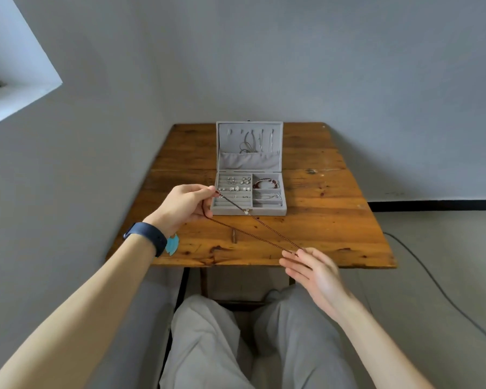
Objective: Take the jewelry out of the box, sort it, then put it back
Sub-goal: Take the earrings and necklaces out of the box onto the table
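Grey trousers [208, 346] fill the bottom of the view, knees tucked under the near edge of the wooden counter [334, 214]. From the left comes a bare forearm with a dark blue wristband [148, 237]; a small teal object [172, 245] shows just behind it at the counter's near left corner. The left hand [184, 204] is raised just left of the jewelry box [249, 210], its grip clamped, thumb against fingertips, on one end of a brown bead necklace [253, 235]. The strand runs taut and doubled, slanting down across the box's front wall toward the near edge. The box stands open at the counter's middle, lid [249, 161] upright with thin chains hanging inside. Earrings [236, 184] sit in the left rows and a red-beaded bracelet [265, 183] in the back right compartment. Over the near edge, the right hand [317, 273] takes the necklace's other end, its grip nipped on it at the fingertips, the remaining fingers straight.
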